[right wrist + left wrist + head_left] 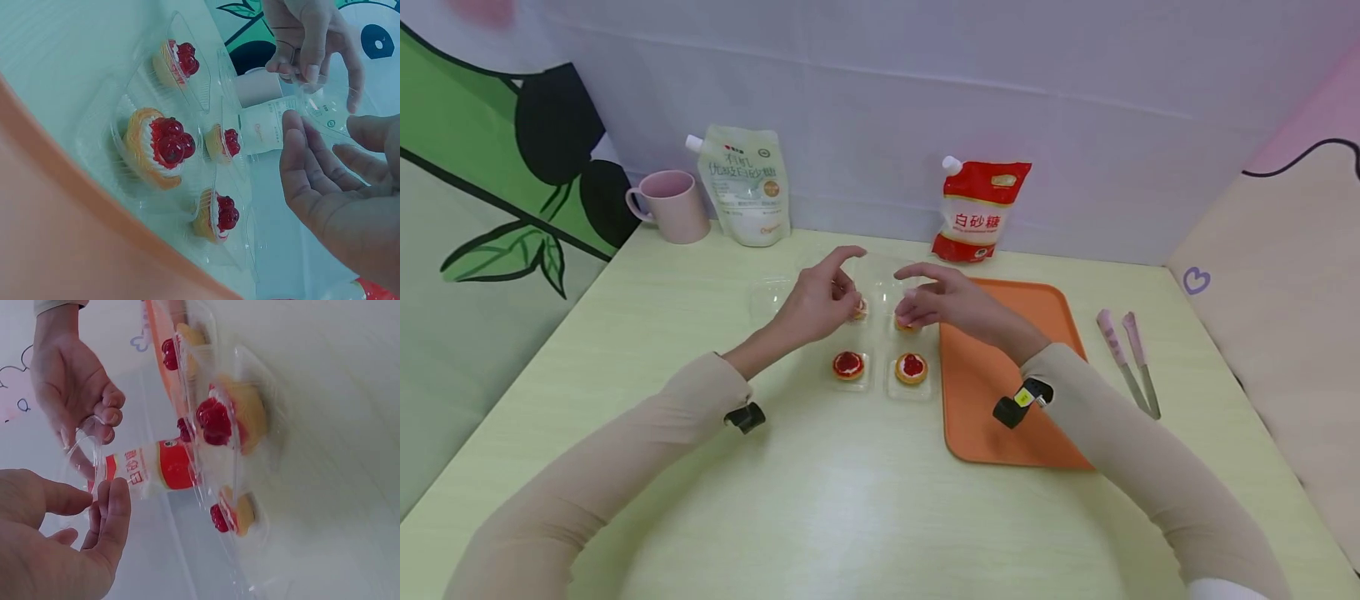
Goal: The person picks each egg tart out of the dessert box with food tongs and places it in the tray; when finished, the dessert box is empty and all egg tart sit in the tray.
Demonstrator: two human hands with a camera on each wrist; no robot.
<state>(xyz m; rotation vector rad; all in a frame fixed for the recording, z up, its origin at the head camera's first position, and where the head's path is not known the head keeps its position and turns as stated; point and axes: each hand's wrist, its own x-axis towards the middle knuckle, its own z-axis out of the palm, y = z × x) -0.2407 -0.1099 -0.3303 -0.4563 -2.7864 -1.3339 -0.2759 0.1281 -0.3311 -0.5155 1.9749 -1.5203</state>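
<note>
Both hands hold a thin, clear, curved plastic lid point(329, 111) between them, above the far side of a clear plastic container. My left hand point(822, 298) pinches one edge of it with thumb and fingers. From the other side my right hand point(942, 300) has thumb and curled fingertips at its rim. Below sit several small tarts with white cream and glossy red berries, each in its own clear compartment point(867, 383). The near left tart point(848, 365) and near right tart point(912, 368) show fully in the head view; the hands partly hide the far ones.
An orange tray point(977, 400) lies under my right forearm, beside the container. Two pink-handled knives point(1126, 358) lie farther right. Along the back wall stand a pink mug point(677, 212), a pale green sugar pouch point(747, 192) and a red-and-white sugar pouch point(976, 218).
</note>
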